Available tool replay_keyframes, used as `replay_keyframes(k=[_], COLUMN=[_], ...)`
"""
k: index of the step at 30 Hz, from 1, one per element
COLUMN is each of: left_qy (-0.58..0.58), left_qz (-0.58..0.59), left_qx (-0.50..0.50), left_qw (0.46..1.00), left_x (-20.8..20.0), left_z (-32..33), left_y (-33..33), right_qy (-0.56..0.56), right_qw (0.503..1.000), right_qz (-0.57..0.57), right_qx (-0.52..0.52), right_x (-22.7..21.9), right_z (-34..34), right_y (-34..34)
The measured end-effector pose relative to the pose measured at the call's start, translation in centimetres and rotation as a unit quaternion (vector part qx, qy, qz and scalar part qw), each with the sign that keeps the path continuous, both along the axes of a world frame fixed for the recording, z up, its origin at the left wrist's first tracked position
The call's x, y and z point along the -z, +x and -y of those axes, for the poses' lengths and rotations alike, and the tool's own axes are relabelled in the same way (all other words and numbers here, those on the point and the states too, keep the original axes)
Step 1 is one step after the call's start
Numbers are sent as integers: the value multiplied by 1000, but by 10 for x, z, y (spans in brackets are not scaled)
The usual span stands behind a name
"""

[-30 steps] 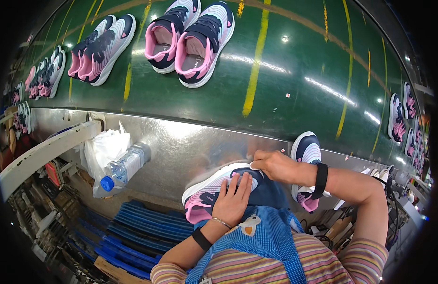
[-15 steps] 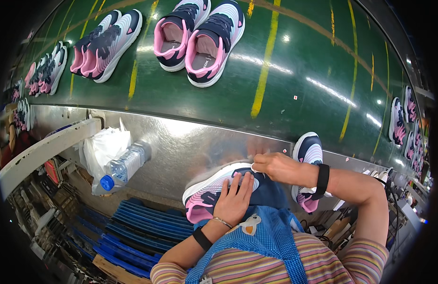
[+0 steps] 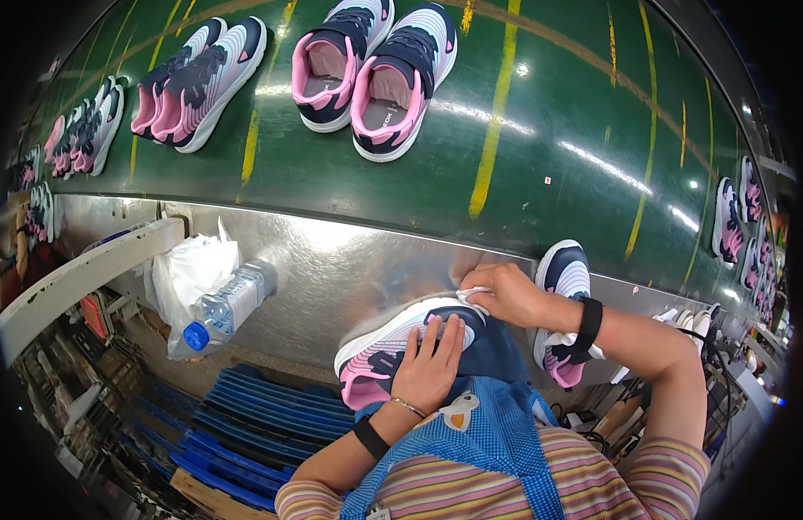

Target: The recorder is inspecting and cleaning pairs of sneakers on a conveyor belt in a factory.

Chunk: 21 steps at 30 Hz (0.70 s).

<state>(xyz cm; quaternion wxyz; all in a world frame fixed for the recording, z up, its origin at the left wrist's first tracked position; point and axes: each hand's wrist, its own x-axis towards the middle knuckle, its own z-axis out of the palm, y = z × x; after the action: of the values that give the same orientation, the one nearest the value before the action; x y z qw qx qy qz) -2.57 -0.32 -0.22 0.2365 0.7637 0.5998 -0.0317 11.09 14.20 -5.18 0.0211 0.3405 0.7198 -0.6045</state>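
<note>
A navy, white and pink sneaker [image 3: 380,342] lies on its side at the edge of the metal ledge, its toe pointing right. My left hand [image 3: 429,368] rests on its upper, fingers stretched out and thumb hidden. At the toe, my right hand [image 3: 505,295] is closed on a small white cloth [image 3: 473,293], which touches the pale sole edge. Another matching sneaker [image 3: 564,270] stands to the right, partly covered by my right wrist.
Beyond the ledge [image 3: 323,260] runs a green conveyor belt [image 3: 332,186] with yellow lines. It carries pairs of matching sneakers [image 3: 393,95]. On the left are a water bottle [image 3: 232,303], a white plastic bag [image 3: 193,269] and a pale metal bar [image 3: 81,282]. Blue slats [image 3: 271,407] lie below.
My right hand has shifted slightly upward along the toe, showing more of the cloth. The sneakers on the belt have moved a little to the right. My left hand stays in place.
</note>
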Motion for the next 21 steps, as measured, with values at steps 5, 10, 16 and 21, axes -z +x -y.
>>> replay_keyframes(k=[5,10,16,21], left_qy=[-6,-9,-15,-8], left_qz=[-3,-8,-12,1], left_qx=[10,6,-14,-25], left_qw=[1000,1000,1000,1000], left_x=[-1,1,-2,0], left_z=[-1,1,-2,3], left_y=[-3,-7,-5,-7], right_qy=[71,95,95,108], right_qw=[990,982,982,983], right_qz=[-7,20,22,-22], right_qx=[-122,-162,-160,-148], right_x=[9,13,7,6], right_z=[5,5,5,4], right_y=[-17,-18,-27,-22])
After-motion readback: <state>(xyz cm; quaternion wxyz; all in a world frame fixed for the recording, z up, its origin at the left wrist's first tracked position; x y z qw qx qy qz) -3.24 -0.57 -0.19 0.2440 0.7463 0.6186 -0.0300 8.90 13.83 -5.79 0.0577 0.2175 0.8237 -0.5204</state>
